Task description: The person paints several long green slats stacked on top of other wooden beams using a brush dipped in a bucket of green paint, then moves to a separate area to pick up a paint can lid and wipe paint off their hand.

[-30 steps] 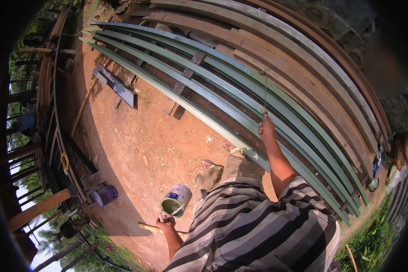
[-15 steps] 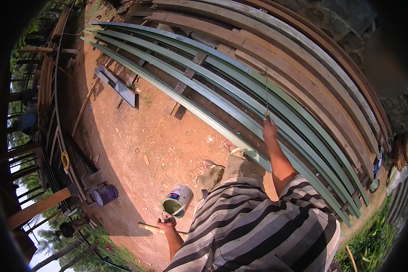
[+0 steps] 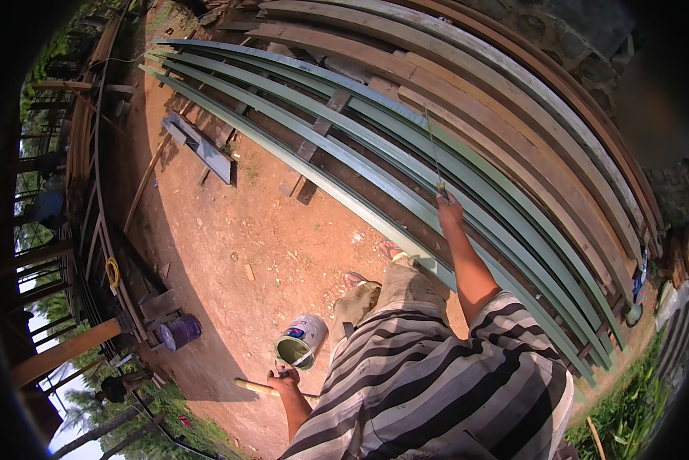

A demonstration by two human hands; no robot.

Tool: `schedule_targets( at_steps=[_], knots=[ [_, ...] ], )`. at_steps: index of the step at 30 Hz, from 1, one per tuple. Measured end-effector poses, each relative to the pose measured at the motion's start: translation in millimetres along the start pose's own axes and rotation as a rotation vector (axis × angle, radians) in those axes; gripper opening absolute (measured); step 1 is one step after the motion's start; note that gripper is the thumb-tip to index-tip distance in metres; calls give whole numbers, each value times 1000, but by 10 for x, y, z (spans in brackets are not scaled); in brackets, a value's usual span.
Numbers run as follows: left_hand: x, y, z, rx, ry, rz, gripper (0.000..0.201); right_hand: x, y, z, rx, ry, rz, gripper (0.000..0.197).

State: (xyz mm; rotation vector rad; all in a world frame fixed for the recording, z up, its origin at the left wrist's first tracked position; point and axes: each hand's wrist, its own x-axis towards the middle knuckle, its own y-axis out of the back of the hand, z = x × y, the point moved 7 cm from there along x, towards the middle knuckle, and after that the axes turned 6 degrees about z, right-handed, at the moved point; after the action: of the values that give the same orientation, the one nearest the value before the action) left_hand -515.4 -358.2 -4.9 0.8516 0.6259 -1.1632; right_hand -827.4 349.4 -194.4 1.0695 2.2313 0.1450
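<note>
My right hand is closed round the short handle of a long thin-rod tool, held out over the metal beams. The rod's tip reaches a far beam, near where its blue-grey surface meets green; the tip is too small to make out. Green coating covers most of the long, parallel beams. At lower left, my left hand is closed at the rim of a paint bucket, on its wire handle. The bucket tilts beside my leg, with green paint inside.
Brown timber planks lie beyond the beams. Dark cross-supports run under the beams. A grey metal piece rests on the dirt ground. Left are a purple bucket and a yellow coil. A wooden stick lies near my left hand.
My right hand has moved slightly left and farther out. The rod's tip has swung left along the far beam. My left hand and the bucket stay nearly in place.
</note>
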Motion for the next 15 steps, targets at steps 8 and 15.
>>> schedule_targets(
  at_steps=[8, 15],
  knots=[
    [159, 152, 24, -49, 7, 40, 36, -20, -158, -40, 13, 7, 19, 41],
    [105, 199, -26, -37, -10, 51, 35, -143, -146, -124, 123, -189, -95, 39]
  ],
)
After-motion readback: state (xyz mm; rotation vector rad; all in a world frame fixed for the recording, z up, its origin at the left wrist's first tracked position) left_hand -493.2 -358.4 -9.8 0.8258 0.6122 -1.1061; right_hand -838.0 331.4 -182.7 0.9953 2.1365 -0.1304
